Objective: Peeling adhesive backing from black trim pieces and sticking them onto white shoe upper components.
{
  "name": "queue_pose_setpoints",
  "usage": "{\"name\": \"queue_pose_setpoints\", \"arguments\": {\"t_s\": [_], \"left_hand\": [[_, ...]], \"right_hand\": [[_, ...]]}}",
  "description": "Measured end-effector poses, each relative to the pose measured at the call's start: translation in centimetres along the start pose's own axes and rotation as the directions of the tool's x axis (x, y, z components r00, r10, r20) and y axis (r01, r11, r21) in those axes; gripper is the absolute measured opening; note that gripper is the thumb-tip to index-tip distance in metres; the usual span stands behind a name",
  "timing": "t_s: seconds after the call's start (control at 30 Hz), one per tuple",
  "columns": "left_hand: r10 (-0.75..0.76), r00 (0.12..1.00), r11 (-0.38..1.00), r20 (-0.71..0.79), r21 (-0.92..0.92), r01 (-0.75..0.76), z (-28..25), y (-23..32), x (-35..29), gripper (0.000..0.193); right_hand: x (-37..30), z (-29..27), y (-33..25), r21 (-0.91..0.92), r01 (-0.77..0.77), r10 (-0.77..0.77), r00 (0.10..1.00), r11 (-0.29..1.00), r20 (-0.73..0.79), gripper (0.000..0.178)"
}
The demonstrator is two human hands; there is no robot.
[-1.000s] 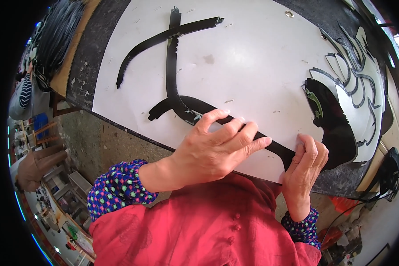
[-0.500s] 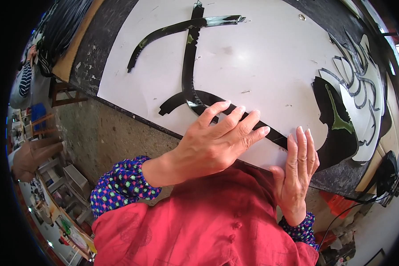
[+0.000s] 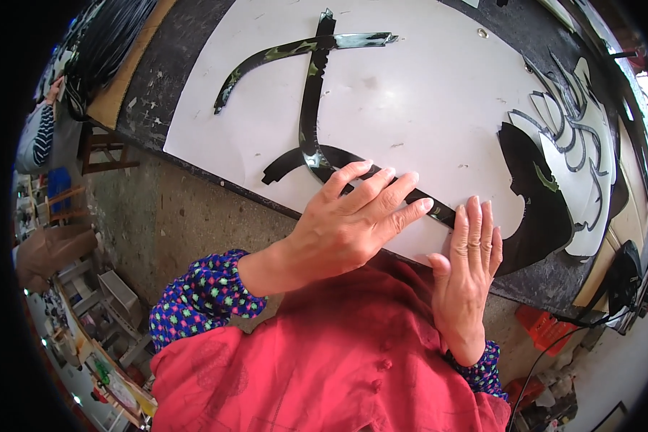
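Note:
Several glossy black curved strips lie on a large white sheet [image 3: 425, 93]. One strip [image 3: 311, 108] runs from the top toward me, and a curved strip [image 3: 259, 59] crosses it near its far end. Along the sheet's near edge a longer strip [image 3: 443, 212] meets its lower bend. My left hand [image 3: 356, 223] lies over this near strip, fingers spread and fingertips resting on it. Flat against the strip's right part is my right hand [image 3: 469, 270], fingers stretched out. Just right of it is a wide black curved piece [image 3: 543, 219] with a notched inner edge.
White cut-out shapes with dark edges [image 3: 579, 209] are piled on the right. The dark tabletop [image 3: 158, 93] shows around the sheet. A red crate [image 3: 540, 327] and a cable [image 3: 529, 385] are at lower right. Another person's striped sleeve [image 3: 45, 133] appears far left, beside hanging black strips [image 3: 115, 50].
My right hand has slid slightly left and away from me along the strip. The left hand stays nearly in place. Reflections on the black strips have shifted.

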State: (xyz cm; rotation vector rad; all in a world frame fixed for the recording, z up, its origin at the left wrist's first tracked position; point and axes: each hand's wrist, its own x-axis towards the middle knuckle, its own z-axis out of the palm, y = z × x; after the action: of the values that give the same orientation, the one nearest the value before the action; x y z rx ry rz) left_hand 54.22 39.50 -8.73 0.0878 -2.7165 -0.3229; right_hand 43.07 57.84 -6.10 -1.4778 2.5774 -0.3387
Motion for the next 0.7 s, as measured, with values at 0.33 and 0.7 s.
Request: {"name": "queue_pose_setpoints", "arguments": {"t_s": [0.33, 0.7], "left_hand": [[-0.022, 1.000, 0.999, -0.018, -0.029, 0.022, 0.3, -0.1, -0.3, 0.037], [0.003, 0.999, 1.000, -0.040, -0.007, -0.003, 0.4, -0.1, -0.3, 0.037]], "right_hand": [[0.2, 0.7, -2.5, -0.244, -0.004, 0.008, 1.000, 0.970, 0.015, 0.074], [1.9, -0.4, -4.7, -0.468, 0.023, -0.020, 1.000, 0.883, 0.010, 0.084]]}}
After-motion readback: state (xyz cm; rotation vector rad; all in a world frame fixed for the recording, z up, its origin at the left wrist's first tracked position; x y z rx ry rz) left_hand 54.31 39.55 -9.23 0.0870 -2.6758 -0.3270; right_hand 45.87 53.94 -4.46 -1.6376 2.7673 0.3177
